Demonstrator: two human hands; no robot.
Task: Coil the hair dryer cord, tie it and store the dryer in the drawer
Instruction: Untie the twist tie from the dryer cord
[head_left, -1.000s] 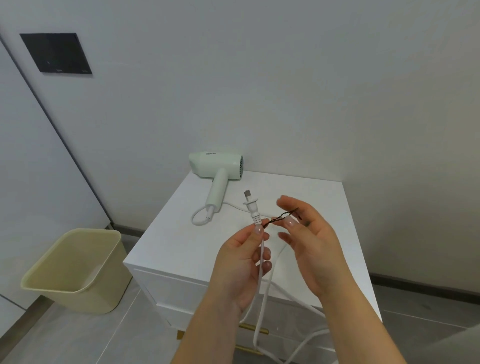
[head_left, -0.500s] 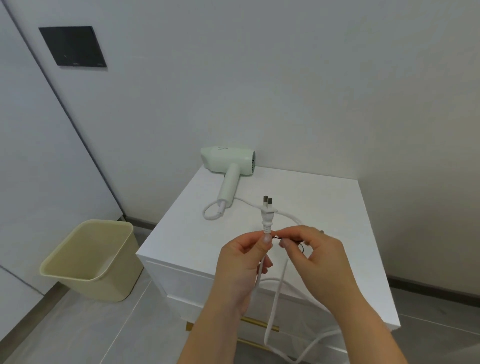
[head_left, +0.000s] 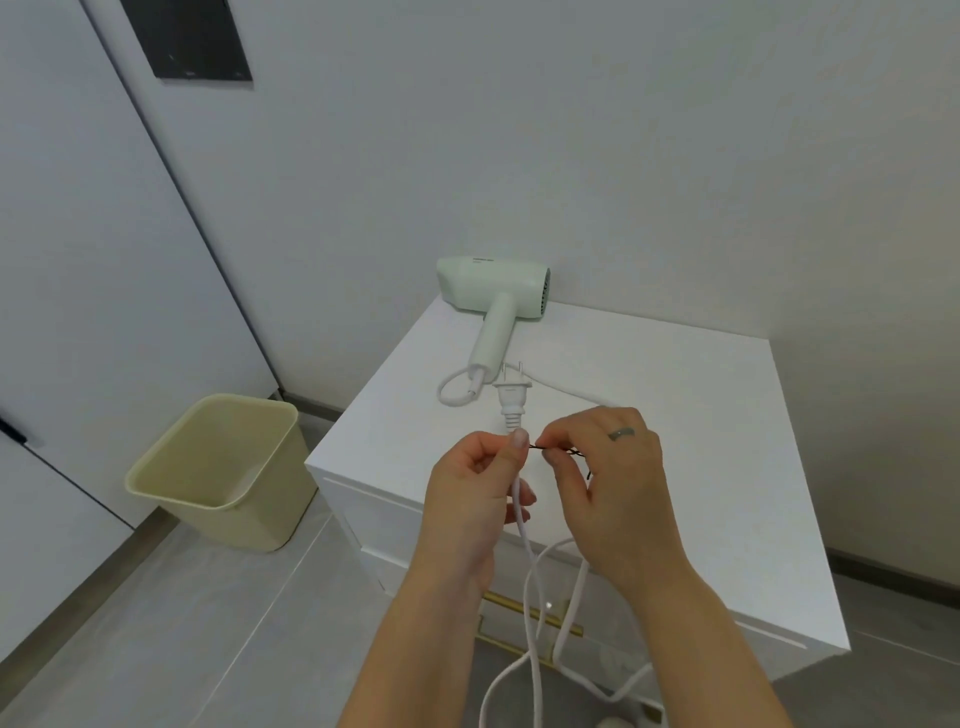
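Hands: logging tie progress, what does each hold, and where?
Left hand pinches the cord just below the plug; right hand pinches the dark wire tie near the cord.

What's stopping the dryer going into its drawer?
The drawer is shut, and the loose cord hangs across its front, over the gold handle. The left hand pinches the cord, the right hand a twist tie.

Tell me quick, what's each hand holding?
Left hand: pinches the cord just under the plug.
Right hand: pinches the thin dark tie.
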